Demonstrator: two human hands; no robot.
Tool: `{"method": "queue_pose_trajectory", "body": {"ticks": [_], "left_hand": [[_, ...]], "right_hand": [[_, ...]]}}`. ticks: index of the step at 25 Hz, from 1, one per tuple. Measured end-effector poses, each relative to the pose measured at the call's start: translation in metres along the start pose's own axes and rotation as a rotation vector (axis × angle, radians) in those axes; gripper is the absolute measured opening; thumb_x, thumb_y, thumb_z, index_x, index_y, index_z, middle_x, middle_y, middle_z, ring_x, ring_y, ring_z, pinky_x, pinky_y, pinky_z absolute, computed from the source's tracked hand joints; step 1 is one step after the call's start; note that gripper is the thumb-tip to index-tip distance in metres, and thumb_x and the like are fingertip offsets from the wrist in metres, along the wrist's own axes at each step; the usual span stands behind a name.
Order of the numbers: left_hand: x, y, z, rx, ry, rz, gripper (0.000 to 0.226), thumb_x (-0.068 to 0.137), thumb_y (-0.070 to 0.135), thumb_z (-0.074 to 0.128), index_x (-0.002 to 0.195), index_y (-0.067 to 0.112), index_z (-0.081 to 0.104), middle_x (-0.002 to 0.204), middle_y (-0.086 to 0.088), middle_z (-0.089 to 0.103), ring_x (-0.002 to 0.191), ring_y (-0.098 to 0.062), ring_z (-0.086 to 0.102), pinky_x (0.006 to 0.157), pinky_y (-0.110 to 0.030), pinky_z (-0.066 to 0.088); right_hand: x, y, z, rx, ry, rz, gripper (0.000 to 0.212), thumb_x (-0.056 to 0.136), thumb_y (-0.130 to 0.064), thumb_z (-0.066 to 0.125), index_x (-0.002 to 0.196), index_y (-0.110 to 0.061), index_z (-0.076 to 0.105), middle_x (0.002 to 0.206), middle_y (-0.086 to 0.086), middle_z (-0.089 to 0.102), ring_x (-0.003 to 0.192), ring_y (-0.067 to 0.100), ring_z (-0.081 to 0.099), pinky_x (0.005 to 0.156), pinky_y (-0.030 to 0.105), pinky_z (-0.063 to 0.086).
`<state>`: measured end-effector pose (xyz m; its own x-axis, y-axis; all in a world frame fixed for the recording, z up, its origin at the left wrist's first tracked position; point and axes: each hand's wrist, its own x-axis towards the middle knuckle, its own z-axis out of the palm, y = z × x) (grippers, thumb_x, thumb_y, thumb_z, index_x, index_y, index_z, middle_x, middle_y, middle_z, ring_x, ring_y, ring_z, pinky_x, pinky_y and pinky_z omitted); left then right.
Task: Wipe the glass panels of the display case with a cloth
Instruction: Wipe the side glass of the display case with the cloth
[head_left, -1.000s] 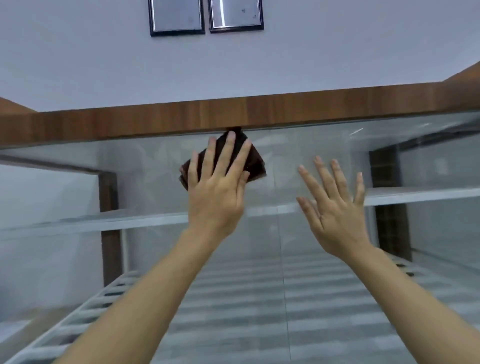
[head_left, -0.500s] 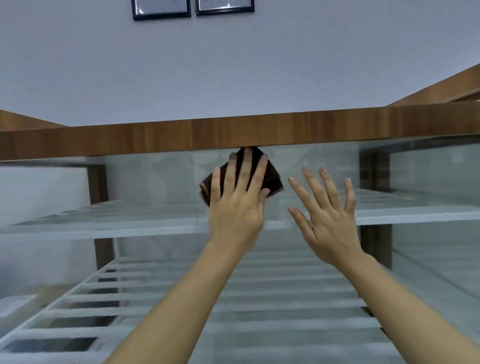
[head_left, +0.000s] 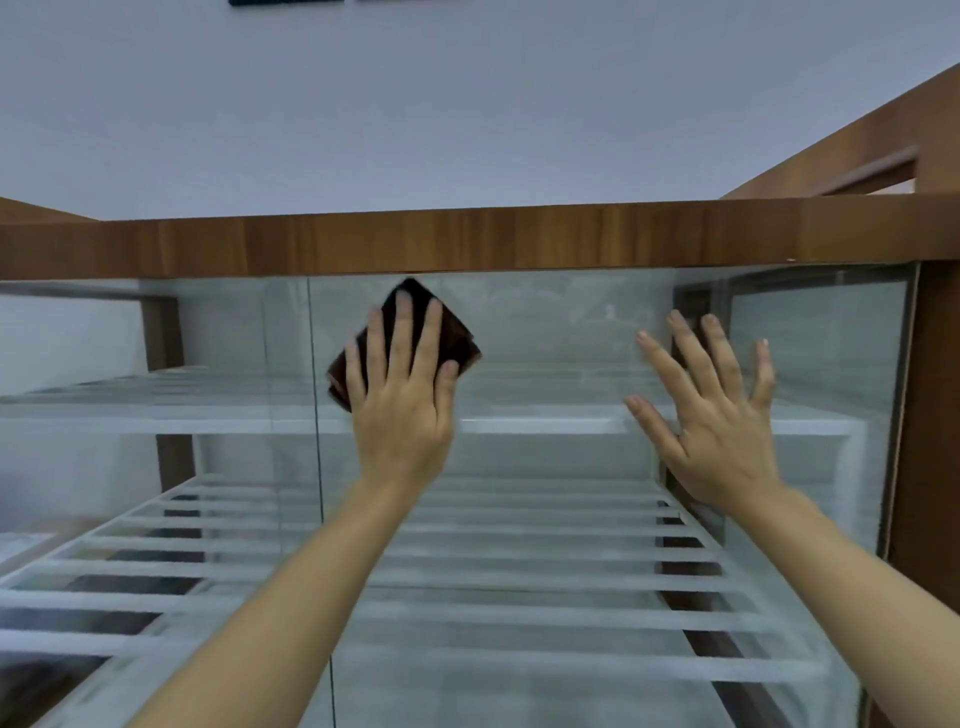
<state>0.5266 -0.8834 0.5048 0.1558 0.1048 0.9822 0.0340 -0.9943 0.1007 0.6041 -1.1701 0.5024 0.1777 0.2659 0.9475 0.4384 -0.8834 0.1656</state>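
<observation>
A folded dark brown cloth (head_left: 457, 332) lies flat against the upper part of a glass panel (head_left: 561, 332) of the display case, just under the wooden top rail (head_left: 467, 241). My left hand (head_left: 402, 395) presses on the cloth with fingers spread, covering its lower half. My right hand (head_left: 717, 415) rests flat on the same glass farther right, fingers apart and holding nothing. A vertical seam (head_left: 314, 405) between two panels runs just left of the cloth.
Behind the glass sit a white shelf (head_left: 545, 423) and a white slatted rack (head_left: 519, 571) below it. A wooden side frame (head_left: 930, 415) bounds the case on the right. A dark wooden post (head_left: 163, 332) stands at the back left. A plain wall rises above.
The view has swung so that the case's right frame and the panel seam now show. My left hand with the cloth stays just under the top rail; my right hand has spread farther right.
</observation>
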Motion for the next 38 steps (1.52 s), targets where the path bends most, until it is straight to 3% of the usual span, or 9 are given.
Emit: {"method": "queue_pose_trajectory", "body": {"ticks": [4, 8, 13, 17, 19, 24, 29, 35, 38], "left_hand": [[-0.049, -0.010, 0.006, 0.052, -0.094, 0.362, 0.052, 0.108, 0.040, 0.031, 0.158, 0.027, 0.026, 0.166, 0.000, 0.018, 0.154, -0.024, 0.015, 0.121, -0.055, 0.020], [0.017, 0.035, 0.006, -0.032, 0.015, -0.141, 0.055, 0.107, 0.041, 0.027, 0.159, 0.025, 0.023, 0.167, -0.003, 0.017, 0.154, -0.028, 0.013, 0.124, -0.050, 0.007], [-0.015, 0.040, 0.012, 0.107, -0.121, 0.694, 0.052, 0.107, 0.040, 0.040, 0.157, 0.029, 0.030, 0.165, 0.000, 0.025, 0.153, -0.026, 0.021, 0.123, -0.050, 0.019], [0.010, 0.041, 0.013, 0.045, 0.018, 0.136, 0.053, 0.107, 0.039, 0.033, 0.157, 0.026, 0.027, 0.165, -0.001, 0.025, 0.153, -0.027, 0.019, 0.123, -0.051, 0.014], [0.015, 0.069, 0.017, 0.027, 0.051, 0.051, 0.052, 0.108, 0.038, 0.031, 0.158, 0.024, 0.028, 0.164, -0.003, 0.026, 0.153, -0.031, 0.020, 0.123, -0.051, 0.012], [-0.051, 0.084, 0.029, 0.122, -0.161, 0.918, 0.051, 0.106, 0.039, 0.042, 0.156, 0.029, 0.033, 0.164, 0.002, 0.027, 0.153, -0.026, 0.022, 0.123, -0.049, 0.019], [0.001, 0.130, 0.029, -0.007, -0.027, 0.332, 0.051, 0.107, 0.038, 0.037, 0.156, 0.024, 0.033, 0.165, -0.002, 0.025, 0.153, -0.027, 0.020, 0.123, -0.053, 0.019], [-0.040, 0.109, 0.038, 0.086, -0.179, 1.139, 0.055, 0.105, 0.036, 0.049, 0.156, 0.024, 0.033, 0.164, -0.001, 0.028, 0.153, -0.026, 0.022, 0.125, -0.049, 0.016], [0.008, 0.127, 0.039, 0.081, -0.064, 0.921, 0.050, 0.107, 0.036, 0.043, 0.155, 0.026, 0.034, 0.163, 0.001, 0.029, 0.152, -0.024, 0.024, 0.124, -0.048, 0.018]], "right_hand": [[-0.002, -0.004, 0.007, 0.025, 0.025, 0.004, 0.063, 0.099, -0.056, 0.031, 0.156, -0.029, 0.024, 0.166, -0.001, 0.013, 0.154, 0.023, 0.008, 0.119, 0.061, 0.001], [-0.002, -0.002, 0.007, 0.030, 0.054, -0.015, 0.063, 0.099, -0.055, 0.032, 0.155, -0.027, 0.025, 0.166, 0.000, 0.014, 0.153, 0.024, 0.009, 0.119, 0.062, 0.002], [-0.006, 0.009, 0.002, 0.037, 0.030, -0.044, 0.065, 0.098, -0.057, 0.033, 0.156, -0.026, 0.025, 0.166, 0.002, 0.015, 0.153, 0.023, 0.011, 0.121, 0.059, 0.003], [-0.020, 0.046, -0.008, 0.060, 0.012, 0.033, 0.069, 0.097, -0.060, 0.030, 0.156, -0.024, 0.024, 0.165, 0.000, 0.015, 0.153, 0.020, 0.009, 0.121, 0.056, -0.001], [-0.024, 0.058, -0.012, 0.064, -0.012, 0.045, 0.070, 0.097, -0.061, 0.028, 0.156, -0.023, 0.022, 0.165, -0.002, 0.013, 0.153, 0.018, 0.006, 0.121, 0.054, -0.002], [-0.030, 0.072, -0.013, -0.014, -0.088, -0.014, 0.072, 0.099, -0.061, 0.020, 0.158, -0.021, 0.009, 0.167, 0.000, 0.001, 0.154, 0.019, -0.005, 0.122, 0.049, -0.011], [-0.029, 0.071, -0.011, -0.060, -0.109, -0.013, 0.073, 0.100, -0.060, 0.020, 0.158, -0.019, 0.007, 0.167, 0.000, -0.004, 0.154, 0.021, -0.004, 0.122, 0.054, -0.005], [-0.030, 0.078, -0.016, -0.003, -0.131, -0.052, 0.069, 0.101, -0.058, 0.021, 0.158, -0.022, 0.007, 0.167, -0.002, -0.002, 0.154, 0.018, -0.004, 0.122, 0.052, -0.004], [-0.034, 0.087, -0.031, 0.135, -0.107, -0.054, 0.064, 0.102, -0.053, 0.026, 0.156, -0.019, 0.023, 0.165, 0.002, 0.016, 0.154, 0.018, 0.006, 0.123, 0.051, 0.003]]}}
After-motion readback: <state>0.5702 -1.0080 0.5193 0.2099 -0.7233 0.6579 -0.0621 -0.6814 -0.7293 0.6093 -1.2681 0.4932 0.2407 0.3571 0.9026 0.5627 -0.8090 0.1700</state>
